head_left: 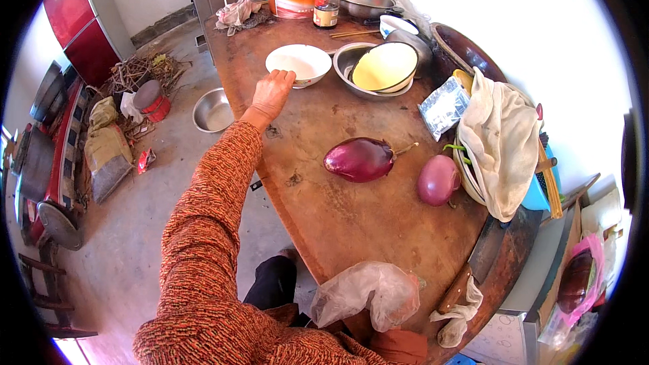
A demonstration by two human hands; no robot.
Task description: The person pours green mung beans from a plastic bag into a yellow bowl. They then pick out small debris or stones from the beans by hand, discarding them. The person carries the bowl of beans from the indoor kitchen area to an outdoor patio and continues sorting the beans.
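Left hand (272, 93) reaches out, fingers loose, just touching the white bowl (299, 64) rim near the table (351, 216) edge; right hand unseen. A clumsy tug could tip it off, with 2 eggplants (360, 159) behind the wrist.

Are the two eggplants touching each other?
No: the long eggplant and the round eggplant lie apart, with bare table between them.

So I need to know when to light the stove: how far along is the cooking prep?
Early. Done: two purple eggplants lie out on the wooden table, whole and uncut. In hand: the left hand touches the rim of an empty white bowl; the right hand is out of view. Left: the cleaver lies untouched at the table edge, so nothing is cut yet.
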